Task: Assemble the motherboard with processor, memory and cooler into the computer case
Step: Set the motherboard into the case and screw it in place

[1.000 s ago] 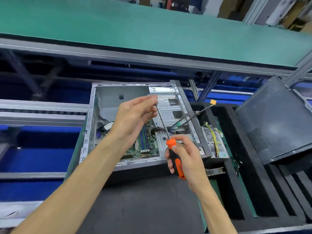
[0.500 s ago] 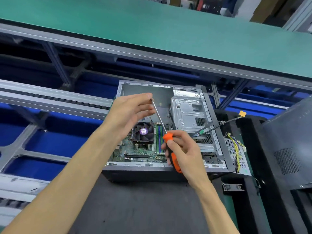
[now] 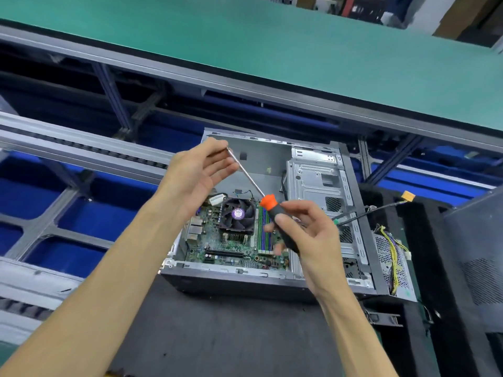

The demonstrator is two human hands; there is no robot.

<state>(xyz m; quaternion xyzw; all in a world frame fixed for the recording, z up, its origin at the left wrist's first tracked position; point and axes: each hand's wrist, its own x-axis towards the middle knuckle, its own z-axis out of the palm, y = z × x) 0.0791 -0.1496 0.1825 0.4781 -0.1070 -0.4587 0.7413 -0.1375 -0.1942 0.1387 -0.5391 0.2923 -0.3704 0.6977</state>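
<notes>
An open computer case [image 3: 245, 278] lies on its side on a dark mat. Inside sits the green motherboard [image 3: 231, 254] with a black fan cooler [image 3: 238, 214] and upright memory sticks [image 3: 265, 229]. Above the case my right hand [image 3: 307, 235] grips the black and orange handle of a screwdriver [image 3: 269, 204]. Its long metal shaft slants up and to the left. My left hand [image 3: 198, 172] holds the shaft's tip between fingertips and thumb, fingers mostly straight.
A silver drive cage [image 3: 318, 180] fills the case's right side. A power supply with yellow wires [image 3: 392, 254] lies beside the case. A cable with a yellow connector [image 3: 408, 196] hangs out. A dark side panel [image 3: 479, 254] leans at right. A green conveyor [image 3: 272, 47] runs behind.
The view has shifted so the case sits further right and the motherboard shows fully. Both hands stay on the screwdriver, which now slants flatter, tip further left.
</notes>
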